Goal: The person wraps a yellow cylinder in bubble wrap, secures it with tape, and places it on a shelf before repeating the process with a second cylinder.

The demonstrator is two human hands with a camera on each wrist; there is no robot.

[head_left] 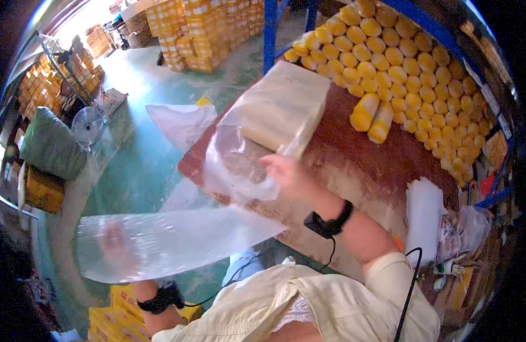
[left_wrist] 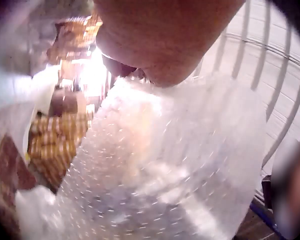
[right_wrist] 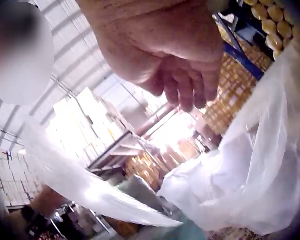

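Observation:
A clear bubble wrap bag (head_left: pixel 183 239) hangs in the air at the lower left of the head view. My left hand (head_left: pixel 117 248) shows blurred through its film, fingers stretched out; in the left wrist view the bubble wrap (left_wrist: pixel 170 170) covers those fingers. Over the table, my right hand (head_left: pixel 286 176) is beside the crumpled mouth of a large clear plastic bag (head_left: pixel 220 162). Its fingers hang loosely curled with nothing between them in the right wrist view. A cream block-shaped bundle (head_left: pixel 286 108) lies on the table inside that large bag.
The brown table (head_left: pixel 343 154) bears a pile of yellow-and-white rolls (head_left: pixel 394 74) at the back right, against a blue frame (head_left: pixel 270 34). White plastic sheets (head_left: pixel 425 216) lie at the right edge. A fan (head_left: pixel 87 126) and a green sack (head_left: pixel 49 142) stand left; yellow boxes (head_left: pixel 117 316) sit below.

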